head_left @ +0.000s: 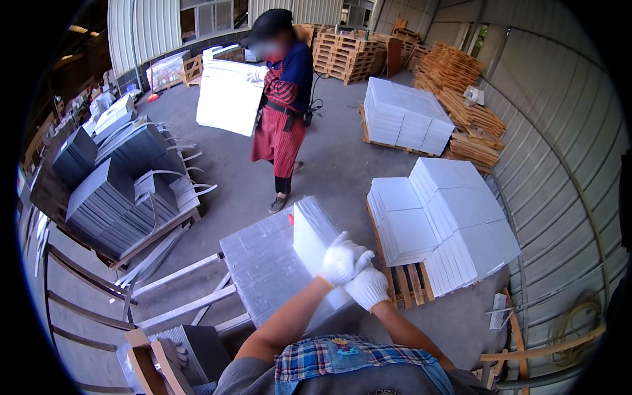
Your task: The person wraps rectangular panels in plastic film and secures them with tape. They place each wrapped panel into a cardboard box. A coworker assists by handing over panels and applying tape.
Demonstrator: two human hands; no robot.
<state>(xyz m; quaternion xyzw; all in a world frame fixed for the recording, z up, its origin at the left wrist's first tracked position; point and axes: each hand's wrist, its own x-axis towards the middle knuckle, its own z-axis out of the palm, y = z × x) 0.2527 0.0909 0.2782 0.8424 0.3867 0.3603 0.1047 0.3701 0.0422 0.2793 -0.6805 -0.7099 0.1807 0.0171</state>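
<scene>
Both of my hands wear white knitted gloves and meet over the near right side of a grey worktable (257, 243). My left hand (343, 258) has its fingers bent and touches my right hand (367, 288); whether it grips the glove I cannot make out. The right hand lies just below, its fingers mostly hidden. Beyond and to the left of them, white flat panels (309, 230) stand on edge in a stack on the table, partly covered by my hands. A small red object (291, 220) shows at the panels' left edge.
Across the table a person (283, 125) carries a white panel (227, 99). Pallets of white slabs stand at right (454, 224) and far right (405, 112). Grey slabs (105, 197) with loose straps fill a pallet at left. Metal rails (178, 276) adjoin the table; wooden pallets (342, 56) are stacked behind.
</scene>
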